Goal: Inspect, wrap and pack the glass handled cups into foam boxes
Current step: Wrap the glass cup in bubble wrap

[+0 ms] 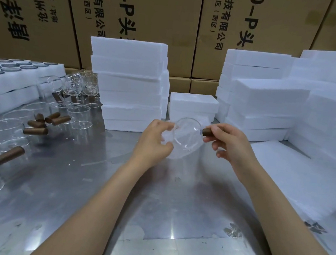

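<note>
gripping a see-through glass cup [186, 138], both hands: left [155, 141] on its faint body, right [226, 143] pinching the handle.

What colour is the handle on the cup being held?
Dark brown handle, pinched by the right hand; head view.

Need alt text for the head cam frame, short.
A person holds a clear glass cup above a metal table, right hand pinching its brown handle, left hand gripping the bowl. More cups lie left; white foam boxes are stacked behind.
</note>
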